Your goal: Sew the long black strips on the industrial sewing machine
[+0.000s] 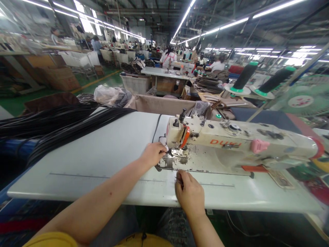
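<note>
A cream industrial sewing machine (226,145) is set on the pale worktable. My left hand (153,153) is at its needle end, with thumb and forefinger pinched close beside the presser foot (177,152). Something small and dark shows at those fingertips, too small to name. Behind the needle area, a narrow dark strip (156,128) runs away across the table. My right hand (190,192) is curled at the table's front edge, below the machine bed. A thin dark tip shows by its fingers; the rest is hidden in the hand.
A bundle of long black strips (84,132) drapes over the table's left side. Thread cones (244,77) and a green fan (304,99) stand at the right. Behind the table is a beige fabric-lined bin (164,103). Other people work farther back.
</note>
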`<action>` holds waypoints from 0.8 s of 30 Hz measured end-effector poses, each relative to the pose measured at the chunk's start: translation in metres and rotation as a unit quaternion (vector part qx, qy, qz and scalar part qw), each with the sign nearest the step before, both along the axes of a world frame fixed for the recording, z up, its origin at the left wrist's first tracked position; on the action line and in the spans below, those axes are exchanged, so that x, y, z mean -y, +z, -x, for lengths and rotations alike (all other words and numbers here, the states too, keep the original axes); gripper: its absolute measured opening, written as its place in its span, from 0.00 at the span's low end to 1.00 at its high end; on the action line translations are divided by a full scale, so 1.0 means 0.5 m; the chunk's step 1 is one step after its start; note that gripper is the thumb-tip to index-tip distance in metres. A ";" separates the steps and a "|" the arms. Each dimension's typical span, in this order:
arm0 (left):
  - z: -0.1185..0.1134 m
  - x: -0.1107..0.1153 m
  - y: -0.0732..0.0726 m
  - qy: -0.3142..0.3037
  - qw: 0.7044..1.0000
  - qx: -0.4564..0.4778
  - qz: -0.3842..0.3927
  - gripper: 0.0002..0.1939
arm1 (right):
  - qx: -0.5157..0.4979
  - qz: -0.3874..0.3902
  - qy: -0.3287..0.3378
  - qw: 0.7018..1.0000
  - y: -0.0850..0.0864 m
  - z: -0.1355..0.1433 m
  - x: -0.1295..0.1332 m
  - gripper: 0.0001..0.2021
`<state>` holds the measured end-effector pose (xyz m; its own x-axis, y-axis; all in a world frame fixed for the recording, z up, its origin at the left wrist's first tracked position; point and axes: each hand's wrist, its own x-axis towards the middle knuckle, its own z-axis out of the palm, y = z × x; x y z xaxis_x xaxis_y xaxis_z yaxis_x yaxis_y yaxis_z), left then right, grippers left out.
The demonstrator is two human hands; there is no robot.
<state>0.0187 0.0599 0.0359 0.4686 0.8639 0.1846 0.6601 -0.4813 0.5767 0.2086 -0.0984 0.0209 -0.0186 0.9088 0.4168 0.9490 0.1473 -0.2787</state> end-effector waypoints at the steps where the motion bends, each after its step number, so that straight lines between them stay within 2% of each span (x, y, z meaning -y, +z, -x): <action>1: -0.001 -0.001 -0.001 0.001 1.000 0.000 0.004 0.07 | 0.001 0.001 0.000 1.000 0.000 0.000 0.001 0.14; 5: -0.004 0.004 -0.001 0.010 1.000 -0.005 0.016 0.08 | 0.002 0.004 -0.003 1.000 0.001 0.001 0.001 0.14; 9: -0.014 0.034 0.005 0.022 0.999 -0.029 0.025 0.07 | 0.005 -0.007 -0.004 1.000 0.001 0.003 0.000 0.14; 15: -0.063 0.085 0.002 0.052 0.994 -0.069 0.066 0.06 | 0.004 -0.014 -0.001 1.000 -0.002 0.003 0.000 0.13; 19: -0.080 0.093 0.001 0.068 0.994 -0.072 0.050 0.05 | -0.001 -0.017 -0.001 1.000 -0.004 0.003 0.002 0.13; 24: -0.075 0.100 0.019 0.058 0.992 -0.095 0.054 0.09 | -0.006 -0.018 0.002 1.000 -0.005 0.004 0.004 0.12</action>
